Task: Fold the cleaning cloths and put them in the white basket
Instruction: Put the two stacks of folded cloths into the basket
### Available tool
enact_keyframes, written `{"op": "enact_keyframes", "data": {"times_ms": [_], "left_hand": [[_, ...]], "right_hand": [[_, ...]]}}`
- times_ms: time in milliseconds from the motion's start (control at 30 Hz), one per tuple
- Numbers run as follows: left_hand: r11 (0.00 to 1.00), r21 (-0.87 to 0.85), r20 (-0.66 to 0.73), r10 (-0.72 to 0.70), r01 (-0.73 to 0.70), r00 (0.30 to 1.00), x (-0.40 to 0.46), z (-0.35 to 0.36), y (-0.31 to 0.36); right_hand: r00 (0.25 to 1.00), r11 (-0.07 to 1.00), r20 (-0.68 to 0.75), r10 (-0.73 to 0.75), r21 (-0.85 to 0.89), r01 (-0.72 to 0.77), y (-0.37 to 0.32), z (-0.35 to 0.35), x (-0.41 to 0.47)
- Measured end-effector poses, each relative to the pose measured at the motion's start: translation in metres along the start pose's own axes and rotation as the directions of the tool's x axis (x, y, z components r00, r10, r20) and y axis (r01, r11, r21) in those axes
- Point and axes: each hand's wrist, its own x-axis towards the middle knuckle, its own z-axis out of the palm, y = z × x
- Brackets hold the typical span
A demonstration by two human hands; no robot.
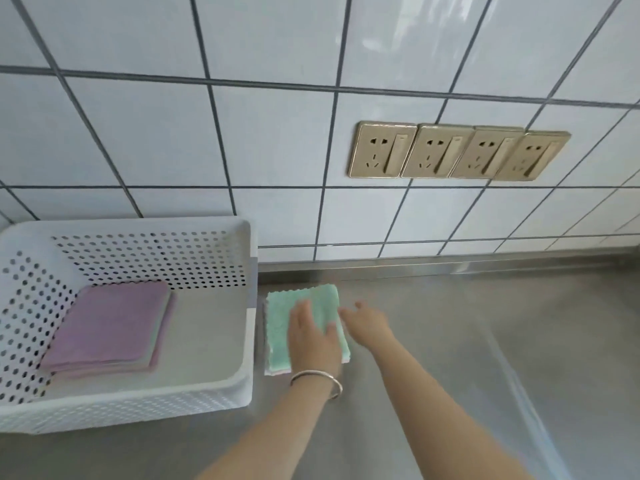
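A folded green cleaning cloth (282, 327) lies on the steel counter just right of the white basket (247, 341). My left hand (313, 337) lies flat on top of the cloth with straight fingers. My right hand (367, 322) hovers at the cloth's right edge, fingers relaxed and holding nothing. Inside the basket sits a stack of folded cloths (110, 327), purple on top with green edges showing beneath.
The steel counter (450, 341) stretches to the right and front. A tiled wall (242, 133) rises behind it, with a row of several gold sockets (457, 152). A silver bangle (317, 377) circles my left wrist.
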Motion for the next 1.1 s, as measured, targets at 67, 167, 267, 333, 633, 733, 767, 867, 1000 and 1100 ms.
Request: {"op": "enact_keyframes", "data": {"times_ms": [67, 167, 267, 333, 633, 733, 767, 867, 1000, 1100], "left_hand": [[0.981, 0.147, -0.045, -0.12, 0.125, 0.992, 0.019, 0.003, -0.024], [0.942, 0.245, -0.081, -0.214, 0.227, 0.974, 0.037, 0.006, -0.044], [0.916, 0.233, -0.134, -0.302, 0.327, 0.944, 0.047, 0.007, -0.057], [0.921, 0.2, -0.142, -0.31, 0.334, 0.94, 0.049, 0.008, -0.062], [0.947, 0.021, -0.093, -0.318, 0.321, 0.944, 0.053, 0.008, -0.063], [0.957, 0.003, -0.028, -0.291, 0.291, 0.956, 0.044, 0.009, -0.051], [0.962, 0.003, -0.015, -0.273, 0.273, 0.962, 0.039, 0.008, -0.043], [0.981, -0.053, -0.003, -0.185, 0.184, 0.983, 0.019, 0.002, -0.011], [0.989, -0.142, -0.069, 0.026, -0.035, 0.997, -0.013, -0.023, 0.049], [0.957, -0.144, -0.166, 0.229, -0.253, 0.959, -0.035, -0.07, 0.086]], "right_hand": [[0.998, 0.999, 0.061, 0.021, 0.046, -0.023, 0.008, 0.012, 0.009], [0.992, 0.989, 0.106, 0.067, 0.123, -0.08, 0.01, 0.025, 0.026], [0.987, 0.974, 0.13, 0.095, 0.195, -0.12, 0.013, 0.042, 0.042], [0.985, 0.972, 0.139, 0.099, 0.198, -0.126, 0.014, 0.049, 0.05], [0.957, 0.85, 0.268, 0.114, 0.472, -0.233, 0.028, 0.046, 0.056], [0.958, 0.804, 0.268, 0.105, 0.545, -0.24, 0.036, 0.028, 0.042], [0.961, 0.789, 0.258, 0.098, 0.569, -0.233, 0.037, 0.019, 0.034], [0.984, 0.783, 0.173, 0.036, 0.607, -0.135, 0.033, -0.012, 0.004], [0.987, 0.777, -0.041, -0.158, 0.611, 0.15, -0.001, -0.062, -0.053], [0.94, 0.692, -0.134, -0.313, 0.646, 0.323, -0.039, -0.088, -0.106]]}}
